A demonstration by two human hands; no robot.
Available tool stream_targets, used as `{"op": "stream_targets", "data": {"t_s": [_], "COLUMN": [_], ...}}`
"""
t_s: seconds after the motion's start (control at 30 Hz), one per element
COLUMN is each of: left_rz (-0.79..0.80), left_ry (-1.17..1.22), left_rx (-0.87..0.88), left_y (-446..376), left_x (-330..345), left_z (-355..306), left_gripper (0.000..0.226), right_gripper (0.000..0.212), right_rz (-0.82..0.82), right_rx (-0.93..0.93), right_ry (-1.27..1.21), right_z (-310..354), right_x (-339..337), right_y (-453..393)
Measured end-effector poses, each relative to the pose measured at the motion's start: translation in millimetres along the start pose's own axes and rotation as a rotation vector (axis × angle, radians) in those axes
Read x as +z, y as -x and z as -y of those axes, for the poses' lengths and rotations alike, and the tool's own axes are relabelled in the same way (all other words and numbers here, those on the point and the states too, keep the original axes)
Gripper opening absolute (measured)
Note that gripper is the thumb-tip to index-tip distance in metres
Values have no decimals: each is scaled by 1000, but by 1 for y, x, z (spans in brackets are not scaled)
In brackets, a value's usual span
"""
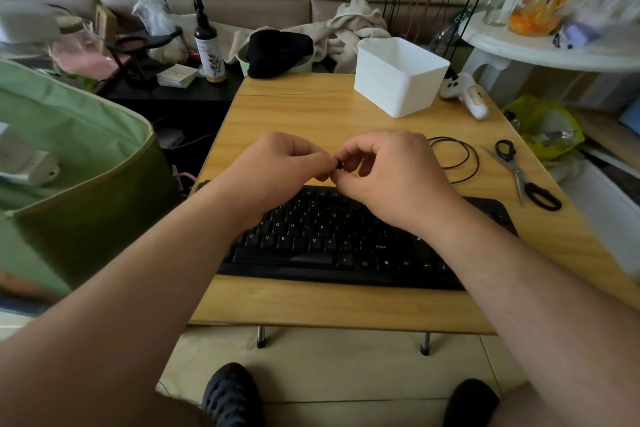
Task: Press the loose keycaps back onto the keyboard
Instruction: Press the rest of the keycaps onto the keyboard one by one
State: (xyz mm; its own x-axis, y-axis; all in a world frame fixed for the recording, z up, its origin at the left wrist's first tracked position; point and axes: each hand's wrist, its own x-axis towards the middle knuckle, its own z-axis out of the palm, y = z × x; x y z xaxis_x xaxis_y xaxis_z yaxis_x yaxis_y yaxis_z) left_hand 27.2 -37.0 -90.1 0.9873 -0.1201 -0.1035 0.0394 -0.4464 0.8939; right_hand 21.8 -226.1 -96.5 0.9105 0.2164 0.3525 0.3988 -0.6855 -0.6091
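— Two bare forearms are reaching in from the bottom corners and meeting over the middle of the bench (298, 114). How are the hands sitting?

— Both are hovering above the far edge of the black plastic keyboard (332, 243), knuckles up, fingers curled inward. The left hand (277, 163) is coming from the left with its fingertips turned toward the right; the right hand (388, 170) is mirroring it, thumb and forefinger bent toward the left.

— And the keycap?

— A small black keycap (338, 166) is showing between the two sets of fingertips, just above the keyboard's top row. Both hands are pinching it, one from each side. Only a sliver is peeking out, so I cannot tell which face is pointing up.

— Which way is the keyboard lying?

— Its long axis is running left to right across the light wooden bench, slightly skewed, with the space bar toward the person and the function row toward the wall. The right wrist is covering its right-hand part.

— Anything else on the bench?

— A white rectangular plastic bin (398, 76) is standing at the far right. A thin black cord loop (457, 158) is lying just right of the right hand, and black-handled scissors (519, 177) are lying beyond it, near the bench's right edge.
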Motion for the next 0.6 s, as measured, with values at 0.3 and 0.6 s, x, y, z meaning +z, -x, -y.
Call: {"op": "stream_targets", "data": {"t_s": [0.3, 0.6], "left_rz": [-27, 26], "left_ry": [-336, -541], "left_rx": [6, 57], "left_y": [-8, -9], "left_x": [-13, -9], "left_z": [18, 22], "left_gripper": [26, 12], "right_gripper": [12, 10], "right_rz": [254, 397], "right_rx": [234, 349], "right_ry": [40, 44], "right_z": [-14, -2], "right_x": [5, 14], "right_y": [-5, -9]}}
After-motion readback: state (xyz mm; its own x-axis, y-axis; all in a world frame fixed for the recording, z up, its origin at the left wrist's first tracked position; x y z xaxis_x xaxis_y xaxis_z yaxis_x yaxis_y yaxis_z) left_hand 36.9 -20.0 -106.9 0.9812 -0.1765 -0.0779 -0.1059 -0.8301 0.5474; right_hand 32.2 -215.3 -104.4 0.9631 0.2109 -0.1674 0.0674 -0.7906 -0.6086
